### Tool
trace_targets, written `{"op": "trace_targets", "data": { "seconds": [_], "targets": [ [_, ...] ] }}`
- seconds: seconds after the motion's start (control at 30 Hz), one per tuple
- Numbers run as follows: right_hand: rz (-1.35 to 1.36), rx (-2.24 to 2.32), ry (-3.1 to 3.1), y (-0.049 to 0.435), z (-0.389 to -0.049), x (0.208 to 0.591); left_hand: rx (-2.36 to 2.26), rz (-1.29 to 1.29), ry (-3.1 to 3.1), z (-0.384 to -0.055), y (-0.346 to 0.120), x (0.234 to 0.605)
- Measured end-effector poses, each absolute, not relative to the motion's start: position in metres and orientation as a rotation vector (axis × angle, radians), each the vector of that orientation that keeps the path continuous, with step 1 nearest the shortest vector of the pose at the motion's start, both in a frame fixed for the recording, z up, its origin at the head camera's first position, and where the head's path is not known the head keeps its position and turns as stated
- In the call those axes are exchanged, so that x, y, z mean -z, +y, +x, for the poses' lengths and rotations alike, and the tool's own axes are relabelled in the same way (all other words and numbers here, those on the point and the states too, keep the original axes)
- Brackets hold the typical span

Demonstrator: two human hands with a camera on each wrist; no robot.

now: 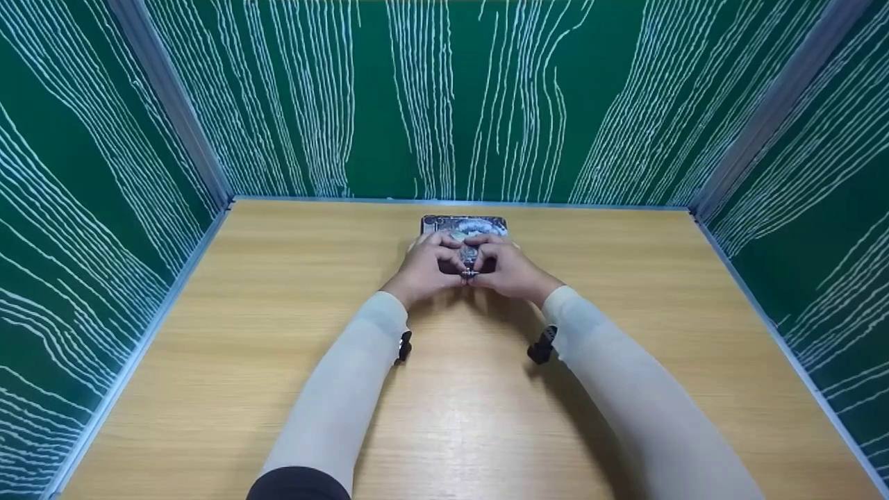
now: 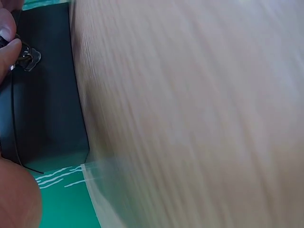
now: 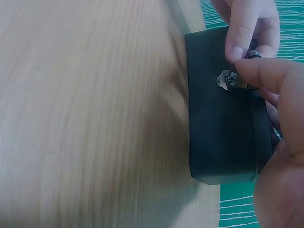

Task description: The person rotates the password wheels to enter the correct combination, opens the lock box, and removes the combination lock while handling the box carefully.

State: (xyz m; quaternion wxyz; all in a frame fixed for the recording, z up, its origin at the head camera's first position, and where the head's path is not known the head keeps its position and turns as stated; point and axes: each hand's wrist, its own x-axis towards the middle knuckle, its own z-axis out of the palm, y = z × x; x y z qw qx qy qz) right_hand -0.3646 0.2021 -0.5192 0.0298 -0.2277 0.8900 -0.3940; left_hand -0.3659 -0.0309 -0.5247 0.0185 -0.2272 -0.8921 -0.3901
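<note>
A small dark box [image 3: 221, 128] with a picture-patterned lid [image 1: 479, 223] stands on the wooden table. Its front bears a metal clasp [image 3: 229, 80] with an ornate plate, also visible in the left wrist view as a clasp [image 2: 31, 59]. My left hand [image 1: 429, 267] and right hand [image 1: 512, 269] meet at this front. Each pinches the clasp's metal parts between thumb and forefinger, while the other fingers rest along the lid. Fingertips partly cover the clasp, so its exact position is hidden.
The wooden table [image 1: 444, 403] ends at a back edge just behind the box. Green walls [image 1: 375, 104] with white wavy lines enclose it at the back and sides. Black wrist devices [image 1: 542, 345] sit under both sleeves.
</note>
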Motion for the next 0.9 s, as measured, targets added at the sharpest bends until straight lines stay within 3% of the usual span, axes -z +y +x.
{"op": "trace_targets", "data": {
  "seconds": [0.9],
  "targets": [
    [-0.721,1.213,2.716,0.2043,-0.3626,0.5175,1.159,-0.705,-2.783,-0.3694,-0.0302,0.5279]
  ]
}}
